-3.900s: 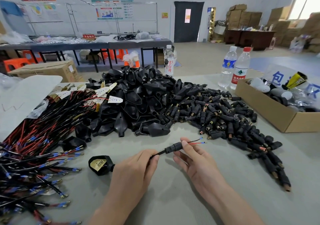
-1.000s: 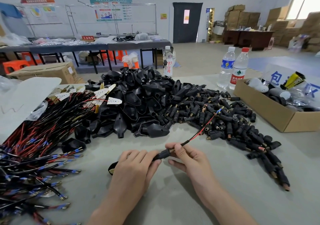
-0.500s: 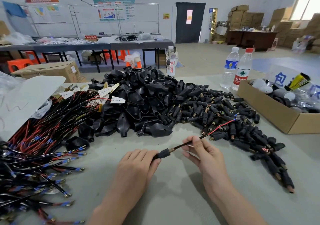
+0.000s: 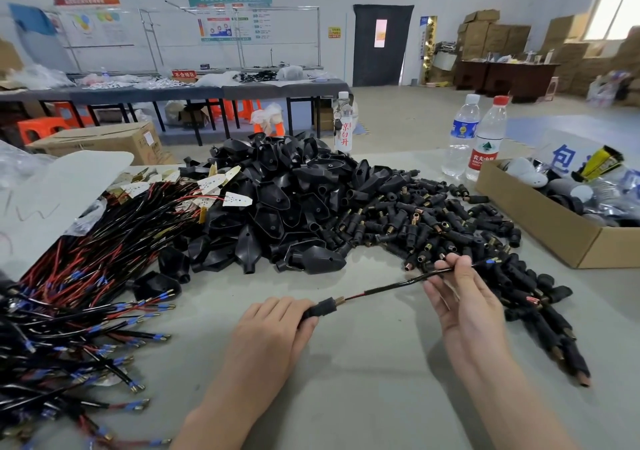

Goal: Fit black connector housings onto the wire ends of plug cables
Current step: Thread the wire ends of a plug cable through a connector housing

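My left hand (image 4: 273, 332) grips the connector housing (image 4: 320, 310); my right hand (image 4: 464, 297) pinches the cable (image 4: 388, 287). The cable's long axis slants from the housing up and rightward.

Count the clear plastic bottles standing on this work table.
3: red-lettered bottle behind the black housing pile; blue-labelled bottle and red-capped bottle together beside the brown cardboard box.

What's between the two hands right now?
In the head view, the left hand grips a black connector housing; from it the red-and-black cable runs to the pinching right hand. Bare table lies beneath.
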